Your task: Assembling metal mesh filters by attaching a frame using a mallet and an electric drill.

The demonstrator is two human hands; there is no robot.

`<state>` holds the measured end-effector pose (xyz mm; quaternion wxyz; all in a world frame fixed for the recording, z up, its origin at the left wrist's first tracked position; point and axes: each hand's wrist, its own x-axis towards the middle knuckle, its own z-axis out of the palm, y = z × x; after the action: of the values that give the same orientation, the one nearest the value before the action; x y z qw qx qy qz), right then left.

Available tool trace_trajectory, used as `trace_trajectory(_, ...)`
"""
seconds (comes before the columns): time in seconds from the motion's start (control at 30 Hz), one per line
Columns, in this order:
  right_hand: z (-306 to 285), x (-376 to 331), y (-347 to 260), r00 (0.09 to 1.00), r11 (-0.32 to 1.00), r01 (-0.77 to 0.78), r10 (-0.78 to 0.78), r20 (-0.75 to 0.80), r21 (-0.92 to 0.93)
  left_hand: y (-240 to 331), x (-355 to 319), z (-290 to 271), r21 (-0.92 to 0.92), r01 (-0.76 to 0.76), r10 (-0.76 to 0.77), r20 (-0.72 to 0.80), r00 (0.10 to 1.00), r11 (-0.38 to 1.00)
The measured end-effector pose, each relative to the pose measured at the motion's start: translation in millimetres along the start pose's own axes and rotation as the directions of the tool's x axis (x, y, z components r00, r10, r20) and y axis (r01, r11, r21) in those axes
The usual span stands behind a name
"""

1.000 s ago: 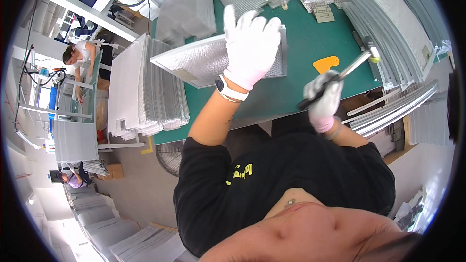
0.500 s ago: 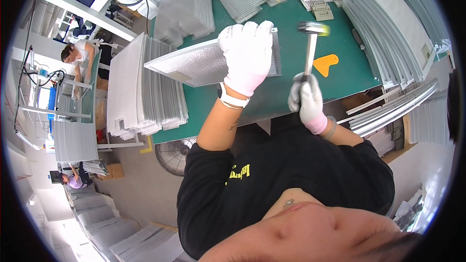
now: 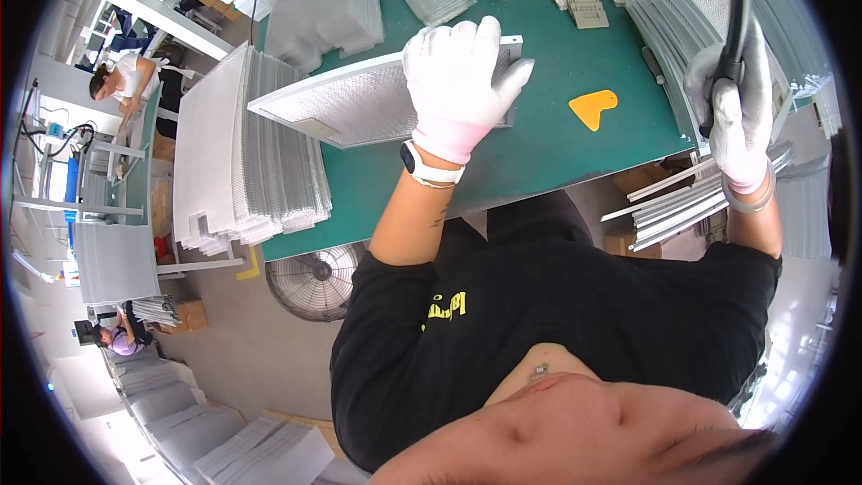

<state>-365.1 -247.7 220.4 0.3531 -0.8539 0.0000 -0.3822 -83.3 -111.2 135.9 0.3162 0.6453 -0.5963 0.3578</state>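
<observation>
Well left of the panel sits a cardboard box (image 3: 190, 316), contents hidden. The panel (image 3: 368, 101), silver, dimpled and pale-framed, leans on the green tabletop (image 3: 548, 153), the left hand (image 3: 456, 85) grasping its upper edge with bent fingers. Right of the panel, the right hand (image 3: 747, 117) has its fingers clenched round a black-handled hammer (image 3: 735, 49). An orange scraper (image 3: 593, 110) lies just right of the panel; a sheet stack (image 3: 211, 144) crowds its left corner.
</observation>
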Motion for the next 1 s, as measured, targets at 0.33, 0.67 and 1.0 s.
trace_trajectory(0.33, 3.3, 25.3, -18.5, 0.996, 0.92, -0.018, 0.051, 0.075, -0.39, -2.7, -6.1, -8.4, -0.034, 0.019, -0.018, 0.037, 0.999, 0.999)
trace_trajectory(0.67, 8.4, 28.4, -25.0, 0.965, 0.876, -0.169, 0.24, 0.104, -0.452, -8.2, -6.0, -5.6, -0.031, -0.017, 0.017, -0.02, 1.0, 0.999)
trace_trajectory(1.0, 11.7, 8.5, -17.4, 0.975, 0.905, -0.094, 0.169, 0.147, -0.416, -7.9, -8.0, -4.5, -0.057, 0.0, -0.004, -0.054, 0.999, 0.998)
